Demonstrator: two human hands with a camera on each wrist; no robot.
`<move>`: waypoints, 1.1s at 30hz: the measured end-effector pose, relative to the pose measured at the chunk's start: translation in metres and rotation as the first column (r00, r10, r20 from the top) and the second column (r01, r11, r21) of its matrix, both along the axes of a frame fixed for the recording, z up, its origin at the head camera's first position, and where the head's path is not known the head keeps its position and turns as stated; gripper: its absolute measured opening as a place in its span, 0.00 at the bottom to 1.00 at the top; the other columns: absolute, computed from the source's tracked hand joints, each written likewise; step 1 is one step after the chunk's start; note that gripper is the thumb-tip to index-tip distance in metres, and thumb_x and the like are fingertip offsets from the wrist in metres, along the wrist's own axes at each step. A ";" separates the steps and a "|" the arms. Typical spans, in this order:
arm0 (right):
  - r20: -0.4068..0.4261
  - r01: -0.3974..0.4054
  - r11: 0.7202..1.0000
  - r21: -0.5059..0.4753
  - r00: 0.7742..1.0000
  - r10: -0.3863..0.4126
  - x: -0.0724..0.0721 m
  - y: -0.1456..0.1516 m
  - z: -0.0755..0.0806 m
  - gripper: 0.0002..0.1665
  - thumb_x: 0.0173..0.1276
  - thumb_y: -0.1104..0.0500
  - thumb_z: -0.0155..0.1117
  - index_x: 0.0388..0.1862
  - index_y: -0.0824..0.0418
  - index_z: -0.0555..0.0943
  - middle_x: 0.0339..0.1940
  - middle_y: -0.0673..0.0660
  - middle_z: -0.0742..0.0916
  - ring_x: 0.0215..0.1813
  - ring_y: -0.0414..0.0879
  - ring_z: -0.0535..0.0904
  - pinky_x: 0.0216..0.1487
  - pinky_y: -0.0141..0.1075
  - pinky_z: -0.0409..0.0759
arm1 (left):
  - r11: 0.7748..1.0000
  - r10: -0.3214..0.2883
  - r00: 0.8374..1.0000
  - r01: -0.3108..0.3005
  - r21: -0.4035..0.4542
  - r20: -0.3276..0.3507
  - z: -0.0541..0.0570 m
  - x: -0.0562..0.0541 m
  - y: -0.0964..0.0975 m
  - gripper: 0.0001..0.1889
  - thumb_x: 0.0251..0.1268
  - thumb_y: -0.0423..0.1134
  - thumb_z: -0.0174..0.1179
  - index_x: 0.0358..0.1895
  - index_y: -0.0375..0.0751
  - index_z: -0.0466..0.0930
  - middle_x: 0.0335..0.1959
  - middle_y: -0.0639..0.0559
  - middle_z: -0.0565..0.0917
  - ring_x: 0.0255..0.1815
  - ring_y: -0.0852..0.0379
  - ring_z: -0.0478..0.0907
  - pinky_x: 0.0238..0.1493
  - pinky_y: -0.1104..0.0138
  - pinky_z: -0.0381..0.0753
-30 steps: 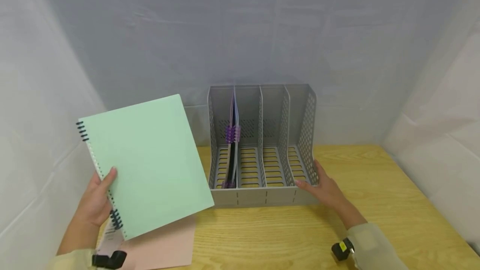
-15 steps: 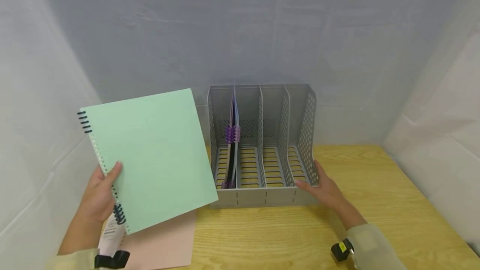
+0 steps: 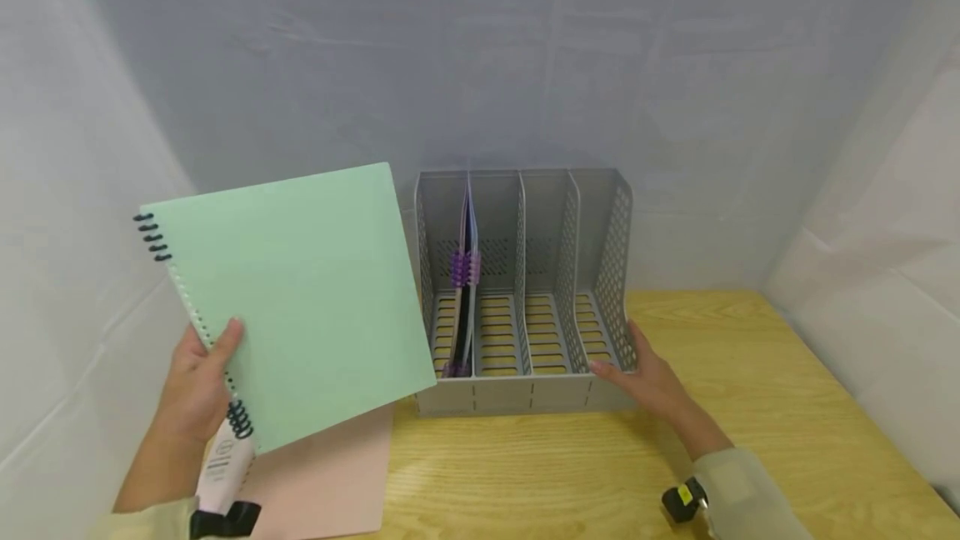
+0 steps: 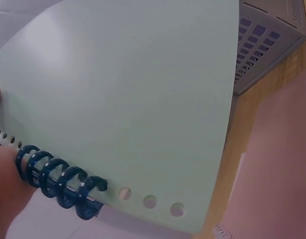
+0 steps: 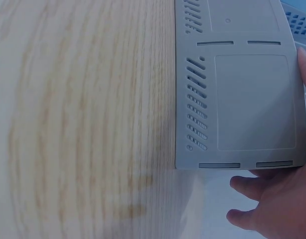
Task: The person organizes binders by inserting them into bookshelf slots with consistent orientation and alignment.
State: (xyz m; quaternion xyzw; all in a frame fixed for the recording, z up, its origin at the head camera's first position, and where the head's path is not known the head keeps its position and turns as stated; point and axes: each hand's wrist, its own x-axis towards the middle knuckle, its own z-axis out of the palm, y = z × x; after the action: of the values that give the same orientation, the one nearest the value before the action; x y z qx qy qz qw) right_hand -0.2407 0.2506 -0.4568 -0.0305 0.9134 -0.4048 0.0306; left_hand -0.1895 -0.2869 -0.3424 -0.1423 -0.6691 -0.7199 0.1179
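My left hand (image 3: 195, 386) pinches a mint-green ring-bound notebook (image 3: 300, 298) along its bound edge, thumb on the cover. Dark rings show at both ends of that edge; the lower set (image 4: 58, 177) is close up in the left wrist view. The notebook is held up tilted, and its right corner overlaps the rack's left side in the head view. My right hand (image 3: 651, 377) grips the front right corner of a grey file rack (image 3: 502, 396), thumb over the front lip and fingers along the outer side. In the right wrist view the rack's front panel (image 5: 255, 102) faces the camera.
Notebooks with purple rings (image 3: 465, 269) stand in the rack's leftmost slot. A pink notebook (image 3: 322, 482) lies on the wooden table (image 3: 525, 473) at front left, beside a pale printed label or sheet (image 3: 222, 465). White sheeting (image 3: 487, 57) walls the back and sides.
The left hand has raised the green notebook slightly, so its top edge sits higher and more of the pink notebook shows below. The right hand and rack have stayed put.
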 end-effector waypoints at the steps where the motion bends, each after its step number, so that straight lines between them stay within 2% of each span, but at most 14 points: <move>1: 0.002 0.001 1.000 -0.001 1.000 -0.001 0.000 0.000 0.000 0.63 0.65 0.32 0.58 0.79 0.64 0.35 0.76 0.75 0.53 0.71 0.74 0.55 0.67 0.65 0.58 | 1.000 0.011 1.000 -0.011 -0.002 -0.008 0.000 0.000 0.001 0.18 0.78 0.39 0.44 0.67 0.55 0.65 0.54 0.67 0.80 0.52 0.71 0.78 0.46 0.78 0.77; 7: 0.005 0.002 1.000 0.000 1.000 -0.002 0.000 0.000 0.001 0.63 0.65 0.32 0.58 0.79 0.64 0.36 0.76 0.74 0.53 0.72 0.73 0.55 0.67 0.65 0.59 | 0.997 0.071 0.996 -0.071 0.009 -0.050 0.004 0.002 0.009 0.15 0.77 0.38 0.46 0.62 0.54 0.68 0.51 0.67 0.82 0.51 0.72 0.78 0.48 0.81 0.75; 11: -0.003 0.000 1.000 0.004 1.000 0.000 0.000 0.000 0.000 0.63 0.65 0.32 0.58 0.79 0.64 0.36 0.75 0.75 0.54 0.71 0.74 0.55 0.67 0.65 0.59 | 0.990 0.141 0.988 -0.140 0.028 -0.060 0.007 0.004 0.015 0.14 0.76 0.37 0.48 0.60 0.52 0.70 0.49 0.66 0.82 0.50 0.72 0.78 0.49 0.82 0.74; 14: -0.005 0.003 1.000 0.007 1.000 -0.003 0.000 0.000 0.000 0.63 0.65 0.31 0.58 0.79 0.63 0.36 0.75 0.75 0.54 0.71 0.74 0.56 0.67 0.65 0.59 | 0.979 0.202 0.978 -0.201 0.009 -0.046 0.011 0.007 0.019 0.14 0.75 0.39 0.50 0.60 0.52 0.70 0.49 0.67 0.81 0.50 0.72 0.77 0.48 0.82 0.73; 19: -0.002 0.005 1.000 0.017 1.000 -0.005 0.000 0.000 0.001 0.64 0.65 0.30 0.57 0.79 0.63 0.35 0.75 0.75 0.54 0.71 0.74 0.55 0.67 0.66 0.58 | 0.951 0.300 0.954 -0.299 -0.073 -0.003 0.015 0.010 0.025 0.16 0.74 0.45 0.51 0.62 0.54 0.70 0.49 0.69 0.81 0.48 0.74 0.77 0.44 0.84 0.74; 23: 0.002 0.004 1.000 0.021 1.000 -0.004 0.000 0.000 0.001 0.64 0.65 0.30 0.57 0.79 0.63 0.35 0.75 0.75 0.54 0.71 0.75 0.56 0.66 0.66 0.59 | 0.921 0.374 0.927 -0.372 -0.119 -0.007 0.019 0.011 0.030 0.16 0.76 0.44 0.50 0.63 0.52 0.69 0.49 0.68 0.80 0.49 0.73 0.77 0.46 0.84 0.74; 27: 0.006 0.005 1.000 0.012 1.000 -0.005 0.000 0.000 0.001 0.64 0.65 0.31 0.57 0.79 0.62 0.35 0.75 0.75 0.54 0.71 0.74 0.56 0.66 0.66 0.59 | 0.853 0.466 0.885 -0.455 -0.257 -0.019 0.024 0.013 0.036 0.18 0.77 0.46 0.46 0.66 0.52 0.67 0.50 0.70 0.78 0.50 0.75 0.75 0.48 0.83 0.74; 30: 0.011 0.006 1.000 0.012 1.000 -0.006 0.000 0.000 0.002 0.64 0.65 0.31 0.58 0.79 0.62 0.35 0.75 0.75 0.54 0.70 0.74 0.57 0.66 0.65 0.60 | 0.786 0.521 0.853 -0.491 -0.375 -0.026 0.026 0.015 0.042 0.19 0.77 0.49 0.44 0.66 0.53 0.66 0.48 0.74 0.77 0.49 0.77 0.74 0.48 0.82 0.74; 33: 0.014 0.006 1.000 0.018 1.000 -0.006 0.000 0.000 0.003 0.63 0.65 0.31 0.58 0.79 0.63 0.36 0.75 0.76 0.55 0.70 0.75 0.58 0.66 0.66 0.61 | 0.760 0.536 0.843 -0.509 -0.404 -0.053 0.027 0.017 0.048 0.17 0.78 0.47 0.44 0.63 0.52 0.68 0.46 0.76 0.76 0.47 0.78 0.74 0.46 0.82 0.74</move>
State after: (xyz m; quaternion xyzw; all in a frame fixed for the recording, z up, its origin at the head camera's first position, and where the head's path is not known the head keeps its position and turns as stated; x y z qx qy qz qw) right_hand -0.2402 0.2502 -0.4541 -0.0247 0.9167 -0.3971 0.0361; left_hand -0.1729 -0.2390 -0.3152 0.0524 -0.8188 -0.5092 0.2599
